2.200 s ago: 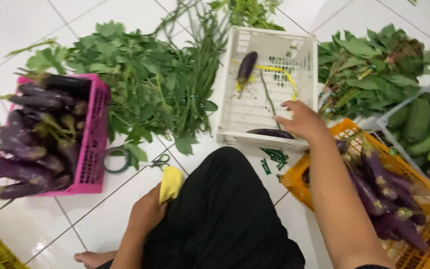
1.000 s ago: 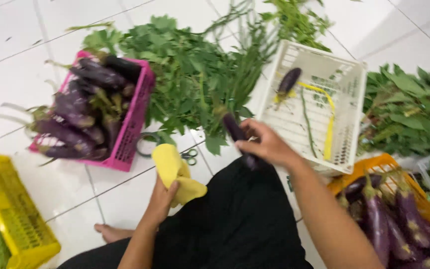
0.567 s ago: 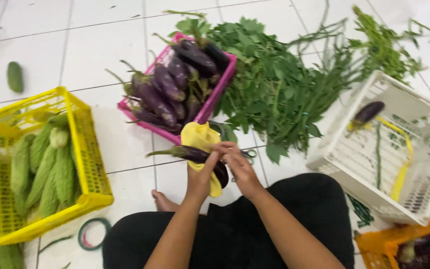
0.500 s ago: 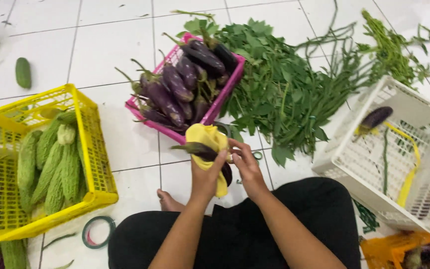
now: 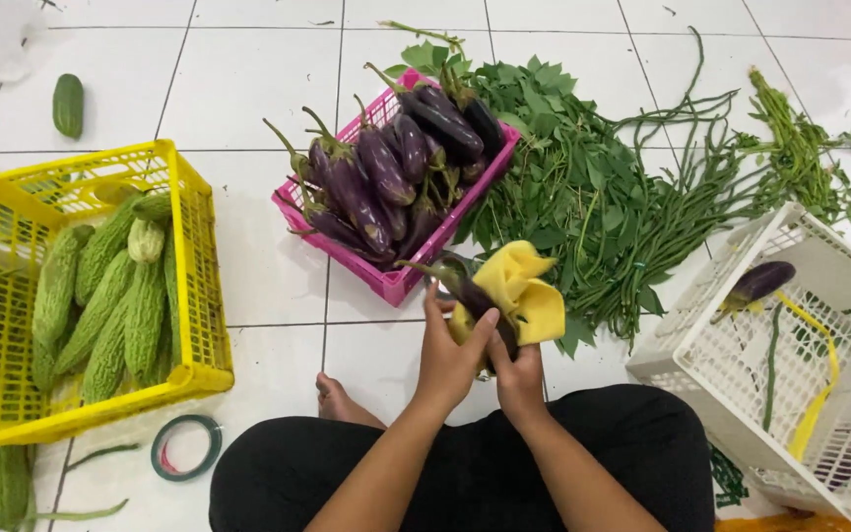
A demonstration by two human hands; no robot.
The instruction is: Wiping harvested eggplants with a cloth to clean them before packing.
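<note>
Three crates ring the seated person on the white tiled floor point(image 5: 248, 79), and we start with the big spread: a heap of leafy greens point(image 5: 583, 177) running into long green stalks point(image 5: 790, 148) at the top right. Left side, the yellow crate point(image 5: 194, 256) is packed with bitter gourds point(image 5: 100, 296). Right side, the white crate point(image 5: 741, 365) sits tilted, one eggplant point(image 5: 758, 282) and a yellow strap point(image 5: 819, 374) inside. Up the middle, the pink crate point(image 5: 386, 281) is piled with purple eggplants point(image 5: 386, 172). Now down to the action: left hand point(image 5: 448, 355) and right hand point(image 5: 518, 376) sit close together over the lap, both wrapped around a single eggplant point(image 5: 480, 300), which is folded in a yellow cloth point(image 5: 529, 291), stem pointing toward the pink crate. Small stuff: a lone cucumber point(image 5: 68, 103) top left, and a green tape roll point(image 5: 186, 446) on the floor by the knee.
</note>
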